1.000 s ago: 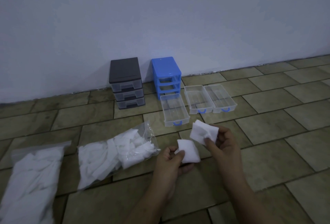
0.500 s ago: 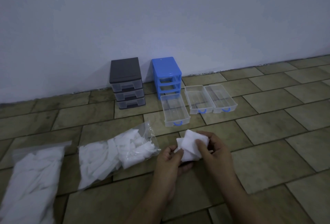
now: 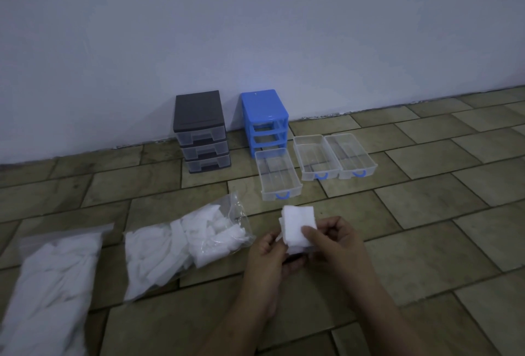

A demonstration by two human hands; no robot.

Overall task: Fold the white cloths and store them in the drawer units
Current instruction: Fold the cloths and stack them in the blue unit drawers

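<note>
Since a second ago, your right hand (image 3: 333, 237) has carried its folded white cloth (image 3: 299, 223) over from the right and laid it on the one in your left hand (image 3: 268, 253), so the two squares that were held apart now sit as one small stack between your hands, just above the tiled floor (image 3: 426, 256) and in front of the nearest clear drawer (image 3: 279, 175).

These cloths look light, soft and limp, so I judge the stack will slump or fan open unless you take it across the flat faces near the middle, not by a corner.

Your right thumb lies on the top square with the fingers curled behind it, pinching the stack. Your left hand cups it from below, fingers curled around the lower edge.

All three clear drawers lie out on the floor beside the blue drawer unit (image 3: 265, 120); the grey drawer unit (image 3: 200, 128) has its drawers in. Two plastic bags (image 3: 181, 245) of white cloths lie to your left.
</note>
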